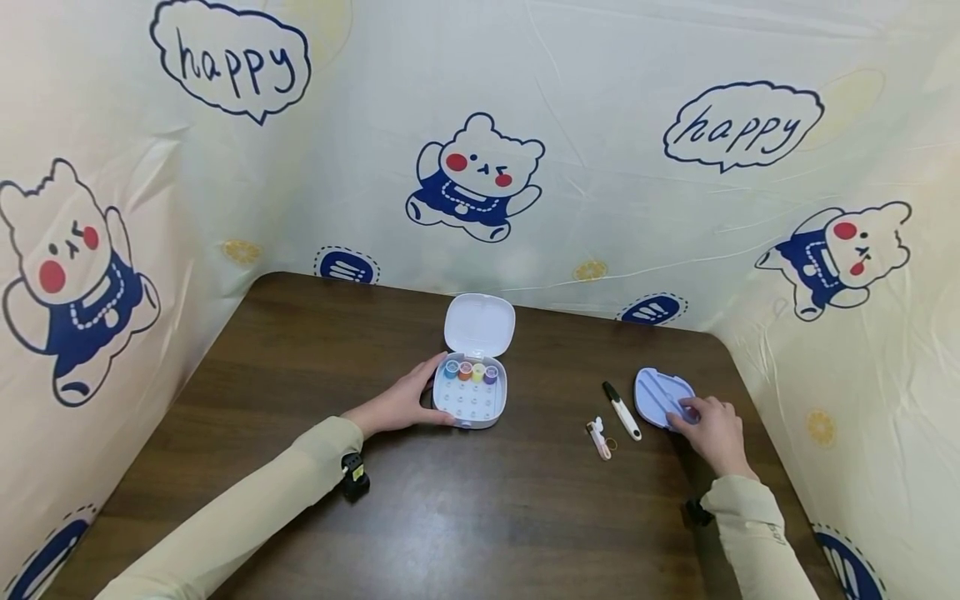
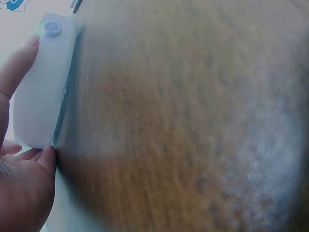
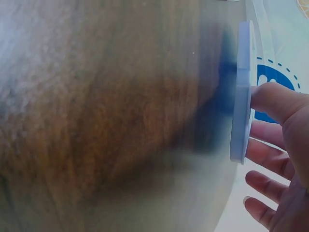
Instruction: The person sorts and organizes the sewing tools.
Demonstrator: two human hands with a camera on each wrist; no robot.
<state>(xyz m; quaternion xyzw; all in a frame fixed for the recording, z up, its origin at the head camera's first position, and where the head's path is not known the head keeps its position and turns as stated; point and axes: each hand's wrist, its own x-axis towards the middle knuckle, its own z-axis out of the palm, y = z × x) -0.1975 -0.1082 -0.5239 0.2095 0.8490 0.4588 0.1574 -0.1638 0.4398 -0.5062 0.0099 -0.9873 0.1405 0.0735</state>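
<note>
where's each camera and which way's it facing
Head: on the head, looks forward and down at the table; left hand, right hand, sleeves show.
Left wrist: worn there, faces table and white case; left hand shows.
Right wrist: worn there, faces table and blue tray; right hand shows.
Head and left wrist share the white case.

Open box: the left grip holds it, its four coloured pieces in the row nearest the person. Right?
Wrong row: the left grip holds the open box, but the head view shows its four coloured pieces in the row nearest the raised lid.
</note>
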